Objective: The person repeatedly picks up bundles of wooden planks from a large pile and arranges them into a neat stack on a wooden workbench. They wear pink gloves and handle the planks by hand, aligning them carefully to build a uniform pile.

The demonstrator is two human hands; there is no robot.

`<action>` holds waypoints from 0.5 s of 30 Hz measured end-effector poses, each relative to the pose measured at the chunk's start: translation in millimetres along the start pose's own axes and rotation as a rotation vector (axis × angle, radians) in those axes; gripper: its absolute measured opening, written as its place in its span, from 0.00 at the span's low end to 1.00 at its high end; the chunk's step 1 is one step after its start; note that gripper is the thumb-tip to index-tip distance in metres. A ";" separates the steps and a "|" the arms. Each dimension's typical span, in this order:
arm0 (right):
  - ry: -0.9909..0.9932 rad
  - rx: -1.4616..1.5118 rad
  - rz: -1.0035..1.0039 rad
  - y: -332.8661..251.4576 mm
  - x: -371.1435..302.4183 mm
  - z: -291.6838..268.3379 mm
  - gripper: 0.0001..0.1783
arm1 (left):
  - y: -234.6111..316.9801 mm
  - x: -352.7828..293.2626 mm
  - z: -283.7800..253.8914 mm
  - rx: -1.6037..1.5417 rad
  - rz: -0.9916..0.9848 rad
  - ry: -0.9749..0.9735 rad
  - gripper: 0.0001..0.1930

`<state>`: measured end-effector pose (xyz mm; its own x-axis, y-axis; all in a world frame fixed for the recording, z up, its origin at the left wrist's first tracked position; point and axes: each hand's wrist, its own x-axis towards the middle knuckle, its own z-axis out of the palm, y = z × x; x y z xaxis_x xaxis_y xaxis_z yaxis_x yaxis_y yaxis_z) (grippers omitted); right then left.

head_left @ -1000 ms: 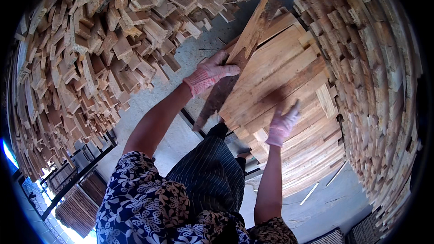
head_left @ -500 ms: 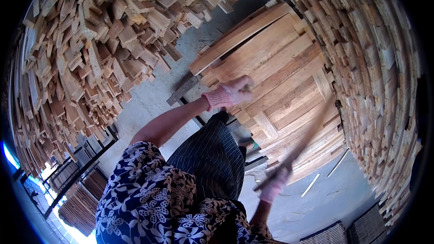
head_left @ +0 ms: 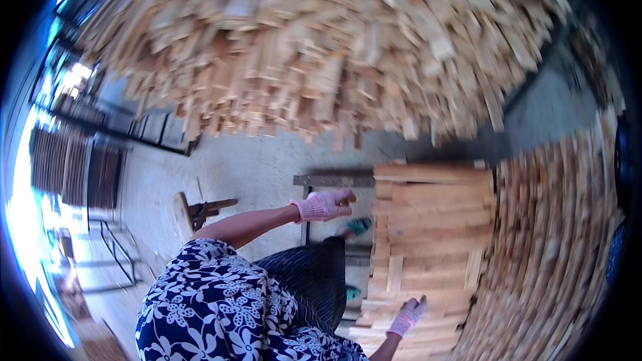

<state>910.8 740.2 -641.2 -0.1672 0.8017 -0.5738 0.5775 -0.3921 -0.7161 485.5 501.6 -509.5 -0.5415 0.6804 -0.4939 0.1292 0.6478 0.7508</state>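
My left hand (head_left: 326, 205), in a pink knitted glove, hangs in the air just left of a layer of wooden boards (head_left: 435, 217). Its fingers are loosely bent and apart, with nothing between them. Over the nearer part of the same layer is my right hand (head_left: 408, 317), also gloved in pink. Its fingers look a little spread, somewhat blurred, and no board shows in them. The boards lie side by side, and short light crosspieces (head_left: 394, 274) rest on top near the middle.
A large heap of loose wooden strips (head_left: 321, 60) spans the far side. Stacked strips (head_left: 542, 247) form a wall on the right. On the floor at left stands a small wooden stool (head_left: 190, 214). A dark metal frame (head_left: 331, 180) juts out beside the boards.
My view has swung left, toward the heap. The long narrow wooden strip that my right hand held is no longer in it. My left hand's fingers have loosened.
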 end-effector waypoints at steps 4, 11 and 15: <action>-0.397 -0.091 -0.323 -90.5 -31.2 77.6 0.27 | 26.0 -76.5 -101.4 0.206 0.134 0.296 0.21; -0.684 -0.465 -0.237 -75.0 -72.2 80.1 0.24 | 126.1 -133.5 -325.3 0.878 0.345 1.180 0.15; -0.550 -0.586 -0.195 -62.2 -76.7 75.4 0.23 | 173.6 -131.8 -444.9 1.203 -0.164 1.359 0.17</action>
<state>827.4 669.1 -582.6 -0.5868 0.4358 -0.6825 0.7953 0.1516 -0.5870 209.7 371.9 -118.9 -0.7534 0.2698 0.5997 0.1392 0.9567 -0.2555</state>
